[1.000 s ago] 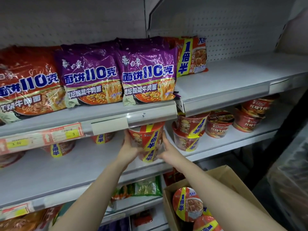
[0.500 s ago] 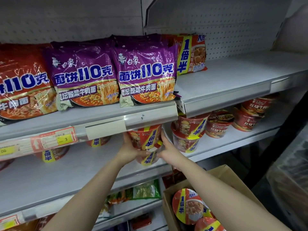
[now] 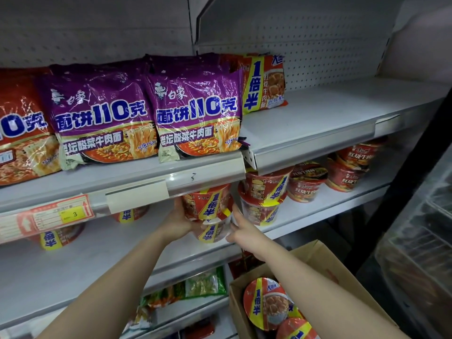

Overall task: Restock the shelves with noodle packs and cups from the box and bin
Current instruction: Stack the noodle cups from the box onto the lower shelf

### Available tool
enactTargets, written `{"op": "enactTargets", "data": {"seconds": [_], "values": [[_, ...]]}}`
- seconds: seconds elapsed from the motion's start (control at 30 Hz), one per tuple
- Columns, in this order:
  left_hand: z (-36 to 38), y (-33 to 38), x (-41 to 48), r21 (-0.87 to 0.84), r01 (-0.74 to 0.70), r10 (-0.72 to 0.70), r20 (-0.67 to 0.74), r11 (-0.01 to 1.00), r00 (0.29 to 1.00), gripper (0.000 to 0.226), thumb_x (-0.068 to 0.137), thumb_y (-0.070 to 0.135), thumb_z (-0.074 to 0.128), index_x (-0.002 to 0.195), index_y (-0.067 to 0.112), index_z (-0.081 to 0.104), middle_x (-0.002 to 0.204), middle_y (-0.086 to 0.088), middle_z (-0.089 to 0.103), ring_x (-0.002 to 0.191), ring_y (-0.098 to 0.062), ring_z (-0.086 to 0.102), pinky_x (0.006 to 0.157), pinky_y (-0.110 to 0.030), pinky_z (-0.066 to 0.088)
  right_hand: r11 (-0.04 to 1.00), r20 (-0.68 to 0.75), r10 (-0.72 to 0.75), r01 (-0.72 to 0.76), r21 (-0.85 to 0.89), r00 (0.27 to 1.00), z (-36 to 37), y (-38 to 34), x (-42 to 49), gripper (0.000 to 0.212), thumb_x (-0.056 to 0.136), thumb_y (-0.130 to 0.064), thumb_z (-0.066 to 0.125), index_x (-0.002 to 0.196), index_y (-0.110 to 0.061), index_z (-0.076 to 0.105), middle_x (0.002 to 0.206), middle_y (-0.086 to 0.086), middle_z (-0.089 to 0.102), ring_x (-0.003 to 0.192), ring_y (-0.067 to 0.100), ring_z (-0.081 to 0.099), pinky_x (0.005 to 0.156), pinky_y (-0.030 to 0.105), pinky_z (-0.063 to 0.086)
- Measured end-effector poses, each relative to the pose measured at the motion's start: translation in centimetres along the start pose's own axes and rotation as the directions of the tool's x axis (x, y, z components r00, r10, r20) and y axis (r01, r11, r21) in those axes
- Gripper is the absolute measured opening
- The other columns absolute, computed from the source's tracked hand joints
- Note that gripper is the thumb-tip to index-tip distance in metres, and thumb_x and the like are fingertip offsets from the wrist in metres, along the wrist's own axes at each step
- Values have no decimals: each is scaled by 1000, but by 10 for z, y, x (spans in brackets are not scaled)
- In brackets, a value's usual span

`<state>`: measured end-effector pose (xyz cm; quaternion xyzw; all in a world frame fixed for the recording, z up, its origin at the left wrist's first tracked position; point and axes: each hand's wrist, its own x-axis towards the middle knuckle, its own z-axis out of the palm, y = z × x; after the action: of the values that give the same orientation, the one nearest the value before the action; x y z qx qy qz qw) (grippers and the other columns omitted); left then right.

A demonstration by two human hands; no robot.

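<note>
The left hand (image 3: 179, 220) curls its fingers round the left side of a stack of two red noodle cups (image 3: 212, 214), one standing on the other. The right hand (image 3: 241, 232) presses the stack's right side with its fingers mostly straight, the thumb near the lower cup's base. So the grip is clamped on the stack from both sides. The stack sits at the front part of the middle shelf (image 3: 102, 255), its top tucked under the price rail of the shelf above. Just right of it stands another two-cup stack (image 3: 265, 196), then darker red cups (image 3: 305, 182) further right. On the upper shelf stand purple noodle packs (image 3: 195, 113). Below right, an open cardboard box (image 3: 315, 263) holds more cups (image 3: 266, 303).
</note>
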<state>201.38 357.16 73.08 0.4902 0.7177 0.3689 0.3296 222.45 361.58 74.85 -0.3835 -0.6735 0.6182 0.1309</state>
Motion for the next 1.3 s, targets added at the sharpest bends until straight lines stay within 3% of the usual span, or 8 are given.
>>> {"op": "enactTargets", "data": {"seconds": [0.17,0.3,0.43,0.57,0.77,0.97,1.07,1.3], "values": [[9,-1,-5,-49,41,-45,-97,998,994,116,62,10,93,141,35,11,121,20,49,126,-21,51,104,-45,47,992,-39,61,-65,-110,997,-8,17,5,87,95,-1,52,157,-24,-6,162,0,12,141,23,36,105,27,37],[28,-2,-31,50,178,-164,-209,983,964,128,75,29,86,156,14,-13,148,-15,45,130,-36,50,96,-38,45,964,-99,99,-120,-239,990,-35,59,-2,71,95,-9,56,156,-16,20,159,7,28,141,22,36,114,32,33],[59,-23,-68,86,162,-134,-267,983,954,95,88,27,72,158,17,9,155,-7,40,128,-30,53,97,-34,46,937,-241,221,-274,-218,945,-73,112,-36,49,95,-12,61,141,-2,46,141,13,53,131,24,49,111,32,38],[99,-38,-101,85,-39,70,-398,996,915,44,91,10,61,131,26,50,128,9,58,109,-16,60,93,-38,53,890,-348,324,-408,-202,880,-96,150,-72,30,95,-12,62,121,3,61,119,17,64,117,30,58,90,28,44],[186,-49,-123,71,91,-86,-69,993,994,26,92,11,60,105,32,58,101,10,61,93,-14,63,79,-25,50,823,-238,458,-510,-250,857,-101,199,-111,20,94,-28,63,111,-17,64,110,-1,66,100,18,61,92,32,47],[279,-75,-135,190,309,-352,269,932,896,33,96,22,55,129,21,53,117,-6,66,106,-30,64,78,-30,47,773,-111,579,-587,-240,808,-95,260,-133,30,86,-48,66,100,-22,64,109,-7,63,102,12,56,82,25,44],[312,-82,-138,199,350,-398,321,915,859,39,94,23,58,132,19,54,127,-1,63,118,-26,60,88,-28,47,741,-107,622,-627,-239,776,-100,301,-134,25,86,-32,68,97,-9,70,103,13,69,99,28,64,72,30,49],[353,-107,-124,194,518,-552,351,833,756,76,80,52,65,143,18,40,135,-2,57,123,-26,57,96,-34,49,759,-80,619,-622,-195,781,-108,323,-119,20,93,-22,61,112,-17,60,107,-2,60,93,12,55,76,28,45]]}}
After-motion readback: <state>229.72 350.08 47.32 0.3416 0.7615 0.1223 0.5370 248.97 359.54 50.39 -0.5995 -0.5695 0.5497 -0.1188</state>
